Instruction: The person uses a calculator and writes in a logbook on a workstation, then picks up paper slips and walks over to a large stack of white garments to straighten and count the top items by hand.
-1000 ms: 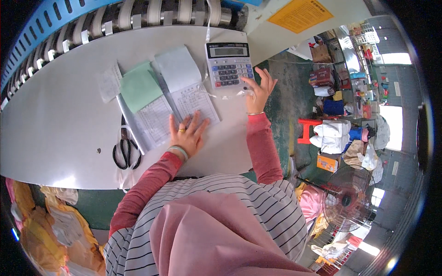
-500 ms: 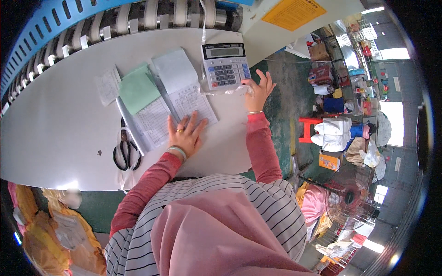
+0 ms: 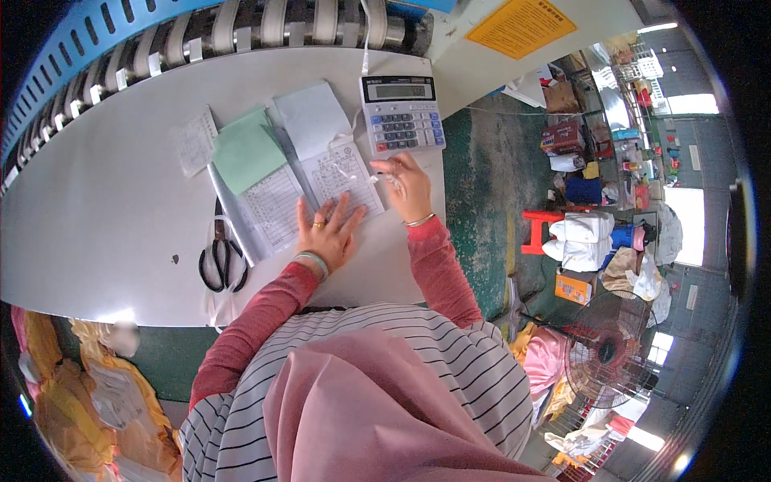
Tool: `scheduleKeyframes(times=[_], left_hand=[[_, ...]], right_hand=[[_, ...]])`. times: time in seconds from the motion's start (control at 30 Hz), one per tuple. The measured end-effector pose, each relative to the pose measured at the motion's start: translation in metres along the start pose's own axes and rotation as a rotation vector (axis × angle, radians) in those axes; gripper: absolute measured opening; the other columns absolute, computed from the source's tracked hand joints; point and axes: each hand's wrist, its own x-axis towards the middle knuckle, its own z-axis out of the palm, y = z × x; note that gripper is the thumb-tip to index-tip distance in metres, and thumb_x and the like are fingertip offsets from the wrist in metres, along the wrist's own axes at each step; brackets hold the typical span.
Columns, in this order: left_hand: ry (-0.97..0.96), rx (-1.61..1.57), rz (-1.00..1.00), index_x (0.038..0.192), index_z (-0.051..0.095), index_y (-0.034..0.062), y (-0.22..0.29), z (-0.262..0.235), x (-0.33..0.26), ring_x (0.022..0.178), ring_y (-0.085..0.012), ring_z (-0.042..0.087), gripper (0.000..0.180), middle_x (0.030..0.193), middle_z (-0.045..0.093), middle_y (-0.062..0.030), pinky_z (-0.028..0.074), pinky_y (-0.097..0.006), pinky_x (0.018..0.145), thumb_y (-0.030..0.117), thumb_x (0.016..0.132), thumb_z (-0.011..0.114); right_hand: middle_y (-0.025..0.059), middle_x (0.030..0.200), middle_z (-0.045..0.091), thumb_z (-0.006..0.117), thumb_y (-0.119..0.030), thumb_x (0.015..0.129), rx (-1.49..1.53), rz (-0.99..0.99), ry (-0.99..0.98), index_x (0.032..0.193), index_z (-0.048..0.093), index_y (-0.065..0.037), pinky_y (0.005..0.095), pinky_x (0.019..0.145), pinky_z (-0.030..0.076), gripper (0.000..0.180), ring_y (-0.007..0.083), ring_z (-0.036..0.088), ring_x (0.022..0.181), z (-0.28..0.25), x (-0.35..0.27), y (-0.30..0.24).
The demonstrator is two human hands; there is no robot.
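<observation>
Head view: a carbonless form book (image 3: 353, 199) is laid open on the pale grey table (image 3: 96, 217), its long axis slanted from far left to near right, with a green sheet (image 3: 250, 153) turned back over its left half and a pale blue sheet (image 3: 312, 120) folded away from the right half. The left hand (image 3: 325, 233) is rested palm down across the near edge of the right-hand page, its fingers spread, and nothing is gripped by it. The right hand (image 3: 404, 183) is held above the right edge of that page, its fingers partly bent and the index finger pointed leftward; whether anything is pinched in it cannot be told, as the fingertips are blurred. A desktop calculator (image 3: 401, 116) is set just beyond the right hand, beside the far right corner of the book, its display placed at the far end and its keypad turned toward the body; its keys are thus found straight ahead of the right knuckles, and the right hand is much the nearer of the 2. To the left of the book, black-handled scissors (image 3: 219, 234) are placed with their 2 finger loops turned toward the body, and a white paper slip (image 3: 193, 145) is partly covered by the book's far left corner.
</observation>
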Motion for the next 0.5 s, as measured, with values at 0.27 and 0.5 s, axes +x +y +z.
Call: scheduleKeyframes(times=[0.27, 0.5], left_hand=[[-0.011, -0.007, -0.006, 0.139, 0.039, 0.0294, -0.001, -0.001, -0.002, 0.124, -0.0257, 0.041, 0.061, 0.147, 0.033, -0.004, 0.01, -0.068, 0.105, 0.029, 0.08, 0.055], [-0.015, -0.004, 0.006, 0.137, 0.042, 0.0297, 0.0, -0.006, -0.001, 0.122, -0.0252, 0.042, 0.06, 0.146, 0.034, -0.0037, 0.011, -0.067, 0.106, 0.028, 0.079, 0.057]], right_hand=[[0.0065, 0.096, 0.054, 0.051, 0.013, 0.063, -0.03, 0.014, 0.194, 0.104, 0.067, -0.013, 0.0321, 0.062, 0.048, 0.052, 0.0215, 0.059, 0.075, -0.002, -0.006, 0.013], [0.0048, 0.099, 0.055, 0.052, 0.013, 0.06, -0.183, -0.098, 0.248, 0.098, 0.069, -0.015, 0.0329, 0.074, 0.044, 0.05, 0.0266, 0.052, 0.089, -0.011, 0.002, 0.017]])
